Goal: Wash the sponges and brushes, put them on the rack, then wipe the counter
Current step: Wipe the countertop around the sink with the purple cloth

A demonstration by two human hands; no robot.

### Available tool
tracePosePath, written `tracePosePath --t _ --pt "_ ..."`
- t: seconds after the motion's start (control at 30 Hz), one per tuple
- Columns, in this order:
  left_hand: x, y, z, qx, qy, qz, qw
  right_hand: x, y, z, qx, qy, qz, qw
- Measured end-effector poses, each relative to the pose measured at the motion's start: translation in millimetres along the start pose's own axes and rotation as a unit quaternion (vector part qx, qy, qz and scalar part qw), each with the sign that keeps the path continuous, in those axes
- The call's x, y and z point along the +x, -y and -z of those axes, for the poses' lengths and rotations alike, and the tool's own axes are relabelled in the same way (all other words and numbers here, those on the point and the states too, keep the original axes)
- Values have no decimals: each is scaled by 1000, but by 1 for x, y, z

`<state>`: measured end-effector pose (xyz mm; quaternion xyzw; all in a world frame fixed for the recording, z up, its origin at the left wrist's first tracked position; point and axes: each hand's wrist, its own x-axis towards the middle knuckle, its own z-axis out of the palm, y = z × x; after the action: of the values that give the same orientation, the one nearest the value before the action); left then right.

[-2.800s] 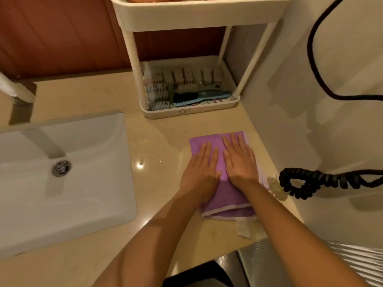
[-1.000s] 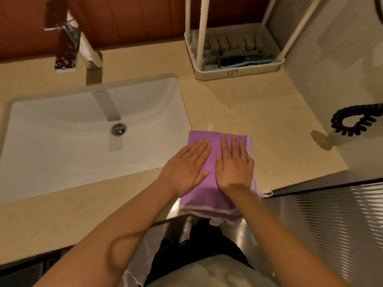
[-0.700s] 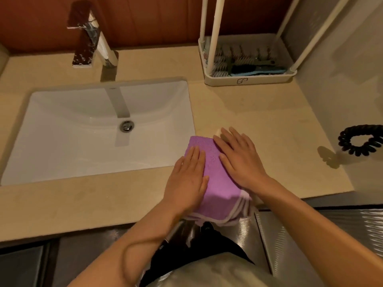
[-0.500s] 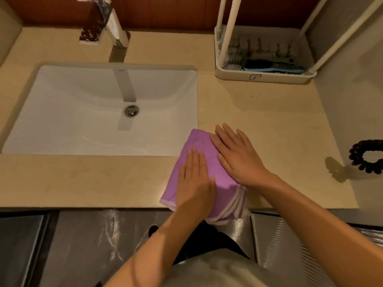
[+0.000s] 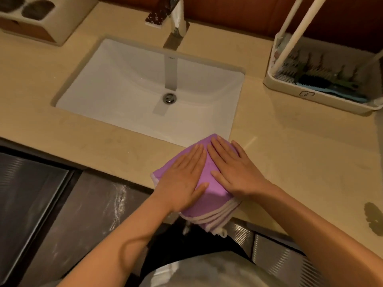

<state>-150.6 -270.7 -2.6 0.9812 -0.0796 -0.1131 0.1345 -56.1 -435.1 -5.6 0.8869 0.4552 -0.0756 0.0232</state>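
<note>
— Where's the cloth [image 5: 213,196]?
— On the table [image 5: 300,162], front edge, by the sink [image 5: 124,90]; left hand [image 5: 182,179] and right hand [image 5: 234,172] press it flat, neither grip curled; brushes [image 5: 323,82] lie in the rack [image 5: 290,90].

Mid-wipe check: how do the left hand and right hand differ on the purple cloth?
The left hand covers the left side of the cloth, nearer the front edge of the counter; the right hand sits on its right side, fingertips reaching the far corner by the sink. The left hand's fingers lie close together; the right hand's are fanned apart. Both lie flat, palms down, pressing the cloth onto the counter.
</note>
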Motion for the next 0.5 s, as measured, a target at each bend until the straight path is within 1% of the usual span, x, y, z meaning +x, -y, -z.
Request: tracePosePath --t 0.17,0.27,0.33,0.43,0.5 --pt "-13 52 8 22 5 -41 999 29 14 11 -29 -1 87 996" --pt "-25 85 17 45 4 -49 998 49 35 11 18 12 121 992" --pt "-33 103 23 53 19 -39 998 61 52 8 48 19 121 991" --pt "-45 120 30 59 30 -12 998 73 75 4 35 3 102 994" --pt "-53 120 28 57 10 26 998 78 83 3 35 4 90 995"
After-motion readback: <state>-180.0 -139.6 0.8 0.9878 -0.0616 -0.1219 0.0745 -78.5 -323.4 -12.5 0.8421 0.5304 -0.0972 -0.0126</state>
